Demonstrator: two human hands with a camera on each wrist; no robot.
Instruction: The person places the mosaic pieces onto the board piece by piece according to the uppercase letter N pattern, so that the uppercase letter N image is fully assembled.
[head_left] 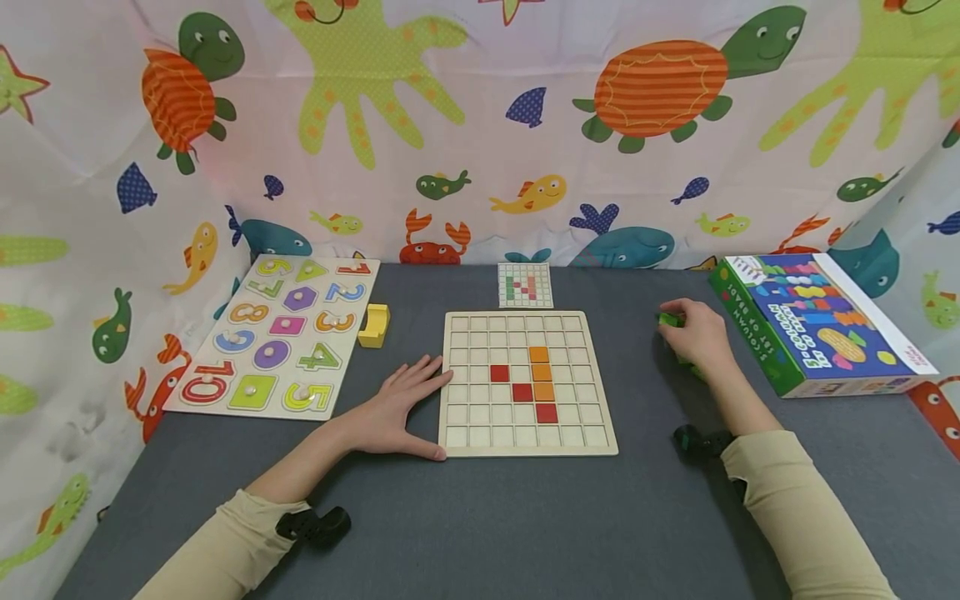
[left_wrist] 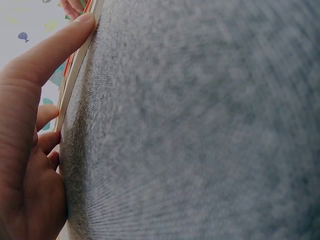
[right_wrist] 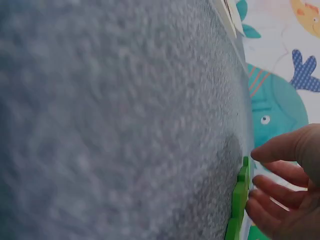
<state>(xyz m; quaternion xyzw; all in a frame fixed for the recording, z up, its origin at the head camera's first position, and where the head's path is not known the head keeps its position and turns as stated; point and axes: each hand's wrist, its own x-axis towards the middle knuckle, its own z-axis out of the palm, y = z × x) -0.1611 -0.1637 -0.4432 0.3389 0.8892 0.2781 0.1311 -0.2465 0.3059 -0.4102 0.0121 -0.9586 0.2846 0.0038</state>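
Observation:
With its fingers spread, my left hand [head_left: 401, 408] touches the left edge of a wooden grid board [head_left: 480, 438]. The left wrist view shows its thumb [left_wrist: 60, 47] against the board's side. Three red square tiles [head_left: 522, 392] descend diagonally in the grid, and three orange square tiles [head_left: 542, 372] form a column. Over at the right, my right hand [head_left: 697, 333] is at a row of green blocks [head_left: 670, 319], partly covering them. In the right wrist view its loosely bent fingers [right_wrist: 270, 192] are close beside the green blocks [right_wrist: 240, 195], with no block visibly gripped.
A small pattern card [head_left: 525, 285] lies behind the board. To the left is a number and shape puzzle board [head_left: 273, 342] with a yellow block piece [head_left: 374, 326] beside it. A game box [head_left: 821, 325] lies at the right. Behind hangs a sea-animal curtain [head_left: 480, 117].

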